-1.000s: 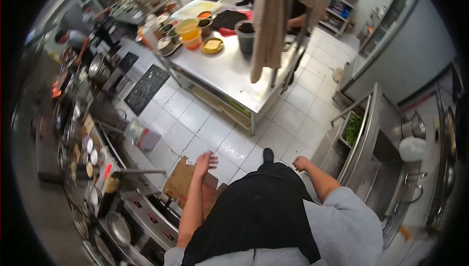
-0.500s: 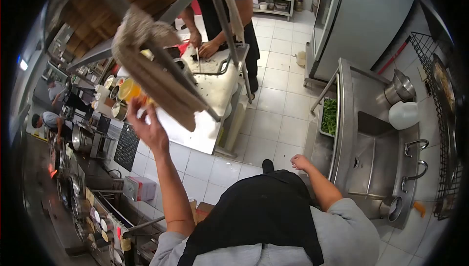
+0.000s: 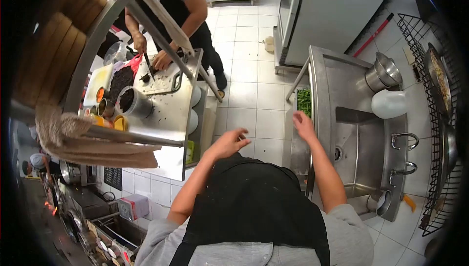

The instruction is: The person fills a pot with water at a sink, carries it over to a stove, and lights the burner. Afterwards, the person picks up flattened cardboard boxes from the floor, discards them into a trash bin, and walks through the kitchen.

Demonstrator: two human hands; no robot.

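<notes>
My left hand [image 3: 229, 144] hangs in the air in front of my black apron, over the tiled floor. Its fingers are apart and slightly bent, and it holds nothing. Beside the steel sink unit, my right hand [image 3: 305, 125] is just in front of the green vegetables [image 3: 304, 101] on the shelf under the sink. Those fingers look loosely spread, with no object visible in them, and part of the vegetables is hidden behind the hand and the sink rail.
At left, a co-worker cuts dark food with a knife [image 3: 148, 67] on a white board at the steel table [image 3: 168, 161]. A beige towel [image 3: 97, 144] hangs from its rail. To the right are the sink basin [image 3: 359, 149], steel bowls [image 3: 383, 73], a white container [image 3: 389, 104] and a wire rack.
My left hand has come away from the table's towel and containers, rightward and down to my front. My right hand has risen toward the green vegetables. The view has turned and shifted.
</notes>
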